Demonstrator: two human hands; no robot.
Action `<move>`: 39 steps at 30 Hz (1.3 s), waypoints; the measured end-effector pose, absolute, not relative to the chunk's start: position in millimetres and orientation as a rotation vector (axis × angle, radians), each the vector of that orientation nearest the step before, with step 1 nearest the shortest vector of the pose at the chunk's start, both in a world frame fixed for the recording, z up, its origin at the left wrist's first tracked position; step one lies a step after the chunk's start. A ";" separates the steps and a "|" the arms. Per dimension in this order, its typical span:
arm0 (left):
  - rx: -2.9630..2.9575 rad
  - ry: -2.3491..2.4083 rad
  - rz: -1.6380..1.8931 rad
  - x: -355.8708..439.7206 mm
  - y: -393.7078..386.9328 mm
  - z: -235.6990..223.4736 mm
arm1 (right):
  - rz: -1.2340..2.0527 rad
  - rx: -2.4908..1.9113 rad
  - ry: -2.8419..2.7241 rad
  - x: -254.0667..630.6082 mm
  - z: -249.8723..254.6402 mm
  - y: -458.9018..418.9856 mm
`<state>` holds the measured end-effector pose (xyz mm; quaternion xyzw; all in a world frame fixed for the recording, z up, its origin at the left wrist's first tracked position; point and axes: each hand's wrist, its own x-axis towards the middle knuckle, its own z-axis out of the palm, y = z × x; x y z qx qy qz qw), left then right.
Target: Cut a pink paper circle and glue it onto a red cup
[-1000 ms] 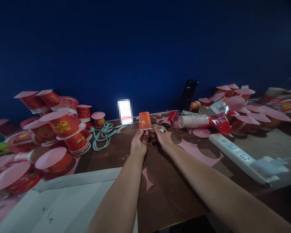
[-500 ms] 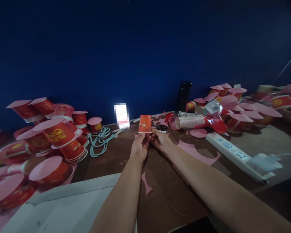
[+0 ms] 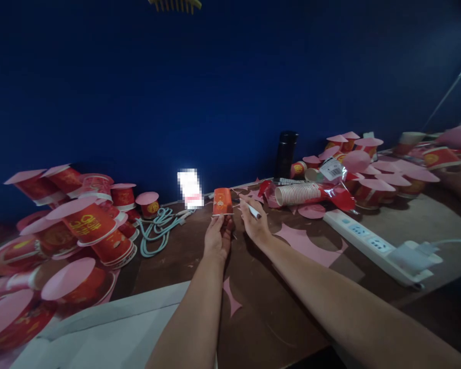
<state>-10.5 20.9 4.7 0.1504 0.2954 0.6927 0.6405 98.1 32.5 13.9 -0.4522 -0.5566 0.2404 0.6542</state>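
Observation:
My left hand [image 3: 217, 238] is closed on the lower rim of a red-orange paper cup [image 3: 222, 201] with a gold print, held upside down above the brown table [image 3: 261, 302]. Just to its right, my right hand [image 3: 256, 220] grips a white marker [image 3: 251, 209] with a dark end pointing back toward me. The marker's far end points at the cup's side; whether it touches the cup I cannot tell. A pink paper offcut [image 3: 230, 298] lies on the table below my hands.
Red cups with pink paper discs [image 3: 88, 220] are piled at left, more [image 3: 376, 187] at right. A stack of paper cups [image 3: 301, 193] lies beyond my right hand, near a black flask [image 3: 287, 154] and a power strip [image 3: 363, 238]. A pale cable [image 3: 155, 241] and white cardboard [image 3: 111, 328] are at left.
My right hand has come off the cup and now holds a marker beside it. The cup stays in my left hand. The view has shifted slightly.

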 end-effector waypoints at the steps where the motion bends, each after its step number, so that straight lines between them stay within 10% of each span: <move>1: 0.351 0.662 1.576 -10.8 21.1 4.2 | 0.434 -0.992 -1.337 98.1 16.8 28.5; 39: 0.383 0.694 1.611 -10.2 22.4 3.3 | 0.417 -0.997 -1.575 90.7 16.3 15.7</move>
